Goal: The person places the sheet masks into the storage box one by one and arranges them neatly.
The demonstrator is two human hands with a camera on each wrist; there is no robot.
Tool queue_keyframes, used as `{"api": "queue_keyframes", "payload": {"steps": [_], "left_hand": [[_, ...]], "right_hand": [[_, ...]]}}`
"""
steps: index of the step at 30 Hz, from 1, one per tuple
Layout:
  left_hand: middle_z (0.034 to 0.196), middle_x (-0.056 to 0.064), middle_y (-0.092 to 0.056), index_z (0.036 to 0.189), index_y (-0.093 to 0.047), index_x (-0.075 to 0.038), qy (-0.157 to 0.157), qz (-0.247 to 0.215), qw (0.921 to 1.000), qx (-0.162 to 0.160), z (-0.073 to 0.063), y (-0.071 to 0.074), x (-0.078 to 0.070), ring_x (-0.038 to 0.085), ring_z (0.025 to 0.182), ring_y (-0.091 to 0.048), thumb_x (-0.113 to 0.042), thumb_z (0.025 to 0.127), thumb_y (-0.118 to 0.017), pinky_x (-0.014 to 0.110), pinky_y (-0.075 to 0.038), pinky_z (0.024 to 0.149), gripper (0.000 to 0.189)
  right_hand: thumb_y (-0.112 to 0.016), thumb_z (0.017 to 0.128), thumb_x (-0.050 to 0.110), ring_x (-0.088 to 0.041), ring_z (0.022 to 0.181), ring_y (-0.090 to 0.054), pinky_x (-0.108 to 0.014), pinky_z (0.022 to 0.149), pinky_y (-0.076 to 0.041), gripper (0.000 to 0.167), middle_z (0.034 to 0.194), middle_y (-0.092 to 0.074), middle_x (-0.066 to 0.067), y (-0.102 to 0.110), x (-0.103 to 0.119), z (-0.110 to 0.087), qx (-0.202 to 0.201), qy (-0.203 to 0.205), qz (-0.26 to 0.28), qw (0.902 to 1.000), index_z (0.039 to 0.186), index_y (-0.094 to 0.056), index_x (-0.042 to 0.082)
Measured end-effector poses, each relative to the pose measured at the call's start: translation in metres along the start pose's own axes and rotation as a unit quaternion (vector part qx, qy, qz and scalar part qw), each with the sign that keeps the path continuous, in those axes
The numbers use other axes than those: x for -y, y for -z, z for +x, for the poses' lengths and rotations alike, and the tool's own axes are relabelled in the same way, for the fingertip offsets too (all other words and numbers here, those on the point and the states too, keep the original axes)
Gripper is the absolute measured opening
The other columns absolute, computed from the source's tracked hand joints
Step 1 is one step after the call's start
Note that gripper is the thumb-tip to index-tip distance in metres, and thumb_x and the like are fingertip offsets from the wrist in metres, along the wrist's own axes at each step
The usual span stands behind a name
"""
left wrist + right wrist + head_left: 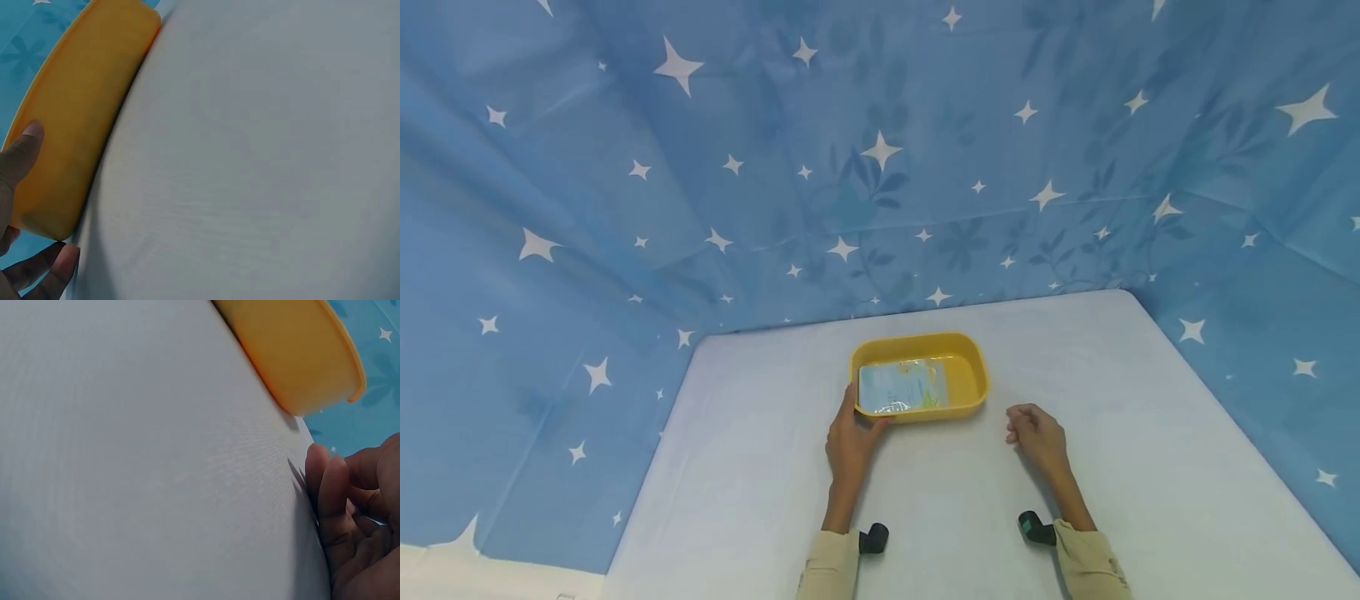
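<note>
A yellow plastic tray [966, 383] with rounded corners stands on the white table. Inside it, toward the left, lies a flat light-blue packet [898, 386] with a shiny surface and a printed picture. My left hand [850, 442] holds the tray's near left corner, its thumb [25, 147] against the front wall and its fingers around the left end. To the right of the tray, my right hand [1037, 435] rests by the tabletop with loosely curled fingers. Nothing shows in its grasp, and it is apart from the tray wall [306, 356].
The white table [760, 467] runs back to a blue cloth [820, 208] with white stars, which hangs behind and at both sides. Dark wrist devices, one on the left arm [873, 538] and one on the right arm [1036, 528], stick out inward from the sleeves.
</note>
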State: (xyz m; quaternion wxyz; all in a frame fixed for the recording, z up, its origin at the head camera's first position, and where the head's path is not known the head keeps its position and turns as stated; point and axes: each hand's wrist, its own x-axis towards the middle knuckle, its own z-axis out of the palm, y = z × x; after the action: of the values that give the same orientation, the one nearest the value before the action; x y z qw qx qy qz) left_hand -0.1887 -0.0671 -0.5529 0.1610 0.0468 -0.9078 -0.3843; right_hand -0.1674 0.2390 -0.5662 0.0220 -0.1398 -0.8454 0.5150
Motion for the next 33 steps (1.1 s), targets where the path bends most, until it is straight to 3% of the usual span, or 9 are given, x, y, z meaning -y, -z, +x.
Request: {"api": "queue_keyframes", "payload": {"steps": [4, 11, 16, 20, 24, 29, 33], "left_hand": [[0.148, 0.008, -0.050, 0.150, -0.040, -0.015, -0.002, 0.006, 1.0000, -0.001, 0.022, -0.009, -0.003, 0.030, 0.129, -0.054, -0.047, 0.072, -0.084, 0.051, -0.054, 0.093, 0.094], [0.150, 0.007, -0.048, 0.151, -0.039, -0.016, 0.001, 0.006, 1.0000, -0.007, 0.053, -0.018, 0.001, 0.031, 0.128, -0.055, -0.049, 0.074, -0.082, 0.052, -0.055, 0.089, 0.094], [0.149, 0.007, -0.048, 0.151, -0.039, -0.015, -0.001, -0.001, 1.0000, -0.002, 0.066, -0.020, 0.009, 0.033, 0.126, -0.056, -0.050, 0.073, -0.082, 0.052, -0.055, 0.086, 0.095], [0.151, 0.006, -0.045, 0.153, -0.035, -0.016, 0.004, -0.015, 0.9998, 0.008, 0.070, -0.022, 0.013, 0.033, 0.130, -0.052, -0.051, 0.075, -0.080, 0.055, -0.053, 0.091, 0.097], [0.156, 0.009, -0.039, 0.157, -0.021, -0.018, 0.009, -0.022, 0.9992, 0.031, 0.062, -0.025, 0.014, 0.033, 0.134, -0.048, -0.045, 0.083, -0.075, 0.054, -0.049, 0.099, 0.095], [0.156, 0.018, -0.035, 0.158, -0.005, -0.014, 0.017, -0.053, 0.9945, 0.089, 0.025, -0.020, 0.016, 0.035, 0.135, -0.047, -0.030, 0.093, -0.067, 0.052, -0.044, 0.108, 0.091], [0.154, 0.019, -0.036, 0.157, -0.015, -0.009, 0.003, -0.025, 0.9928, 0.117, -0.007, -0.011, 0.017, 0.036, 0.141, -0.038, -0.029, 0.096, -0.063, 0.052, -0.037, 0.114, 0.080]], "right_hand": [[-0.048, 0.101, 0.018, -0.007, 0.066, -0.064, -0.018, 0.058, -0.054, 0.026, 0.087, -0.068, -0.010, -0.002, 0.000, 0.003, -0.001, 0.008, 0.003, 1.0000, 0.112, -0.064, 0.000], [-0.049, 0.099, 0.015, -0.008, 0.065, -0.065, -0.020, 0.059, -0.054, 0.025, 0.086, -0.069, -0.010, -0.010, 0.000, 0.011, 0.007, 0.018, 0.019, 0.9996, 0.111, -0.065, 0.000], [-0.050, 0.099, 0.014, -0.008, 0.064, -0.064, -0.020, 0.057, -0.053, 0.024, 0.082, -0.068, -0.007, -0.016, -0.002, 0.010, 0.016, 0.015, 0.014, 0.9996, 0.110, -0.065, -0.001], [-0.051, 0.099, 0.016, -0.008, 0.063, -0.064, -0.020, 0.057, -0.053, 0.023, 0.081, -0.068, -0.007, -0.019, -0.003, 0.012, 0.009, 0.021, 0.014, 0.9996, 0.108, -0.066, 0.000], [-0.053, 0.100, 0.018, -0.008, 0.062, -0.064, -0.020, 0.057, -0.053, 0.024, 0.082, -0.068, -0.009, -0.018, -0.005, 0.014, 0.001, 0.026, 0.016, 0.9995, 0.107, -0.066, 0.000], [-0.052, 0.100, 0.016, -0.007, 0.063, -0.063, -0.019, 0.056, -0.053, 0.024, 0.083, -0.068, -0.008, -0.016, -0.009, 0.008, -0.004, 0.024, 0.008, 0.9997, 0.109, -0.064, -0.002], [-0.052, 0.101, 0.018, -0.007, 0.065, -0.063, -0.018, 0.058, -0.052, 0.024, 0.084, -0.068, -0.009, -0.017, -0.011, 0.005, -0.013, 0.032, 0.001, 0.9994, 0.109, -0.065, -0.001]]}}
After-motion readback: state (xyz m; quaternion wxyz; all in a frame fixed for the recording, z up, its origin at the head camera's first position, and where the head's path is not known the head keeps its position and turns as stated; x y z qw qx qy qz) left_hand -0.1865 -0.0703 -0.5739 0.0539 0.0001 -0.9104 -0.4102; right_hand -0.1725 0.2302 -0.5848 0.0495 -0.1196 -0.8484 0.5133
